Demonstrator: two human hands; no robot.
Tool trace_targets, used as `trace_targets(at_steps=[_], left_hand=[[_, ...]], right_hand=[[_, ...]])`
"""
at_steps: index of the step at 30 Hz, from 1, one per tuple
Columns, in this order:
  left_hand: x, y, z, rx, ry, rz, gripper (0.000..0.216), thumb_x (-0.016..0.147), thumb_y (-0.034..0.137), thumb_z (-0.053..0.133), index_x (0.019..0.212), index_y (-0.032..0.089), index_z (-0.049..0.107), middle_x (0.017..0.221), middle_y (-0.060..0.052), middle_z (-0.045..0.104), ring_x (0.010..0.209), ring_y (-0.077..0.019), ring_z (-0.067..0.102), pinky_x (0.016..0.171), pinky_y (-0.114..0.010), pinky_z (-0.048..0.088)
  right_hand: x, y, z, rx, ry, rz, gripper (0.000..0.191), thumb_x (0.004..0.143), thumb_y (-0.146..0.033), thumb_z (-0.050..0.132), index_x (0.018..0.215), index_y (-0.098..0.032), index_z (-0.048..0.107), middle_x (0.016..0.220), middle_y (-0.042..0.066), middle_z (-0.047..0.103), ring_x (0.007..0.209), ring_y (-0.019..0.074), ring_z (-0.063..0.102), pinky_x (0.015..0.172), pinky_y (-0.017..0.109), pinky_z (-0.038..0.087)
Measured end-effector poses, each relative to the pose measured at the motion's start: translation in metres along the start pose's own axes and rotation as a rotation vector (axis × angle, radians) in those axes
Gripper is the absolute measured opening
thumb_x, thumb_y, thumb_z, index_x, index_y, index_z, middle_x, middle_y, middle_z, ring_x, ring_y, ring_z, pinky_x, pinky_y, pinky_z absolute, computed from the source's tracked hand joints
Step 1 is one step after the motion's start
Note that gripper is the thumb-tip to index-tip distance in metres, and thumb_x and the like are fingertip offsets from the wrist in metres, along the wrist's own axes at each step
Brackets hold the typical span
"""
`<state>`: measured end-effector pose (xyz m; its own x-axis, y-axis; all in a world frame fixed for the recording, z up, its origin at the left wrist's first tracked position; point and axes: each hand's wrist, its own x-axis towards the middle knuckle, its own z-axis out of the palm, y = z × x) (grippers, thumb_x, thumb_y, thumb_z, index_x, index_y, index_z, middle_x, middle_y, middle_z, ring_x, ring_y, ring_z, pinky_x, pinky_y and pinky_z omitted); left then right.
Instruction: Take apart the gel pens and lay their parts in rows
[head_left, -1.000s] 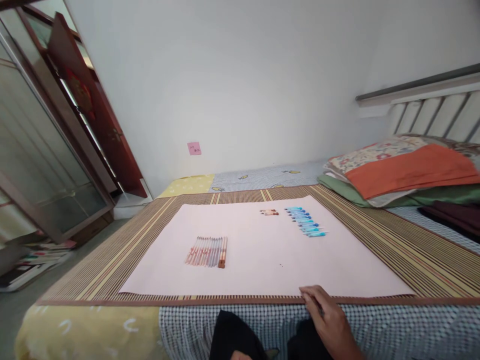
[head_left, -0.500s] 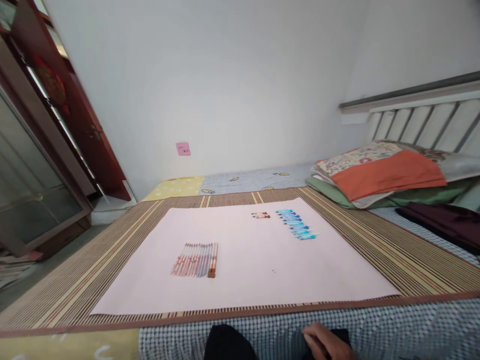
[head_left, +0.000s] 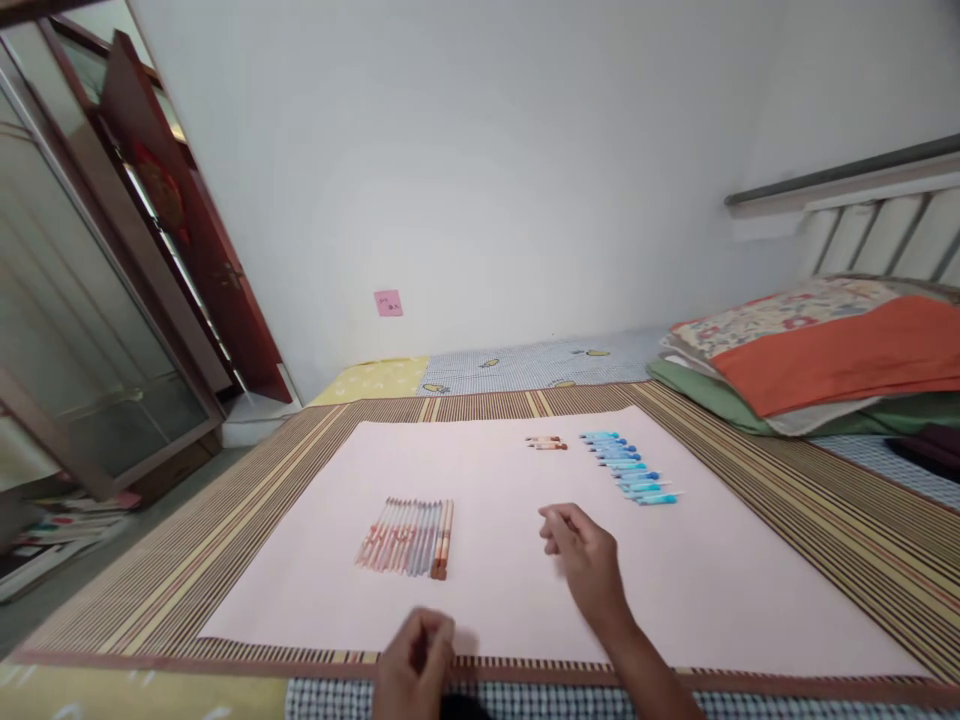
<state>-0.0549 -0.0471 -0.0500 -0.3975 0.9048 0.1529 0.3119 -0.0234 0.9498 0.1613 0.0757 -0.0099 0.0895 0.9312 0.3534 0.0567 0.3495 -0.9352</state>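
My right hand [head_left: 589,560] is over the middle of the pale pink sheet [head_left: 300,590], its fingers curled and pressed together, with nothing seen in them. My left hand [head_left: 416,655] hovers by the sheet's near edge, closed in a loose curl and seemingly holding nothing. Left of my right hand lies a tight row of slim pens [head_left: 401,537], pinkish to grey-blue, with brown-ended pens [head_left: 442,545] at its right side. Farther back are two short brown-ended pens [head_left: 547,443]. A slanting column of blue and turquoise pens [head_left: 626,465] lies to their right.
A striped bamboo mat [head_left: 172,550] lies under the sheet on a bed. Pillows [head_left: 817,340] are stacked at the right, before a white headboard [head_left: 885,235]. A pink note [head_left: 388,303] sticks to the wall. A red-brown door [head_left: 187,220] stands at the left.
Both hands have come up into view; the right one moved from the bed's edge to over the sheet. My view has turned slightly left. The pens appear unmoved.
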Motion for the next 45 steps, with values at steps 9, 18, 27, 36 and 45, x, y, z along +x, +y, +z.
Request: trace_targets(at_steps=[9,18,27,36,45], left_hand=[[0.155,0.049,0.010,0.510,0.213,-0.023,0.011,0.086,0.024,0.053,0.084,0.022,0.064,0.082,-0.004,0.071,0.075,-0.0220,0.066,0.067,-0.030,0.044],[0.152,0.015,0.052,0.872,0.030,-0.212,0.008,0.090,0.028,0.057,0.086,0.023,0.060,0.088,-0.007,0.075,0.087,-0.0250,0.071,0.071,-0.032,0.042],[0.155,0.021,0.048,0.908,-0.013,-0.266,0.007,0.087,0.025,0.059,0.081,0.022,0.062,0.083,-0.008,0.075,0.084,-0.0253,0.071,0.069,-0.032,0.042],[0.150,0.022,0.059,0.833,-0.024,-0.219,0.013,0.085,0.020,0.060,0.071,0.023,0.059,0.080,-0.006,0.072,0.079,-0.0235,0.068,0.068,-0.031,0.041],[0.151,0.001,0.070,0.794,0.005,-0.110,0.013,0.084,0.016,0.065,0.093,0.021,0.058,0.091,-0.007,0.071,0.086,-0.0214,0.068,0.072,-0.028,0.042]], right_hand=[[-0.008,0.041,0.073,-0.043,-0.330,0.106,0.032,0.095,-0.046,0.049,0.084,-0.020,0.064,0.070,0.000,0.064,0.061,0.0157,0.059,0.058,0.025,0.042],[-0.021,0.043,0.052,-0.314,-0.484,-0.065,0.018,0.095,-0.024,0.049,0.081,-0.023,0.059,0.067,-0.004,0.056,0.060,0.0125,0.048,0.058,0.024,0.032],[-0.014,0.045,0.051,-0.297,-0.503,-0.071,0.016,0.091,-0.015,0.048,0.081,-0.023,0.057,0.071,-0.004,0.057,0.063,0.0120,0.049,0.061,0.023,0.032],[-0.017,0.039,0.048,-0.316,-0.518,-0.071,0.016,0.093,-0.017,0.047,0.083,-0.023,0.057,0.072,-0.004,0.057,0.064,0.0123,0.049,0.061,0.024,0.031],[-0.015,0.038,0.048,-0.307,-0.507,-0.086,0.016,0.094,-0.020,0.047,0.082,-0.022,0.059,0.071,-0.003,0.058,0.063,0.0130,0.050,0.061,0.024,0.033]])
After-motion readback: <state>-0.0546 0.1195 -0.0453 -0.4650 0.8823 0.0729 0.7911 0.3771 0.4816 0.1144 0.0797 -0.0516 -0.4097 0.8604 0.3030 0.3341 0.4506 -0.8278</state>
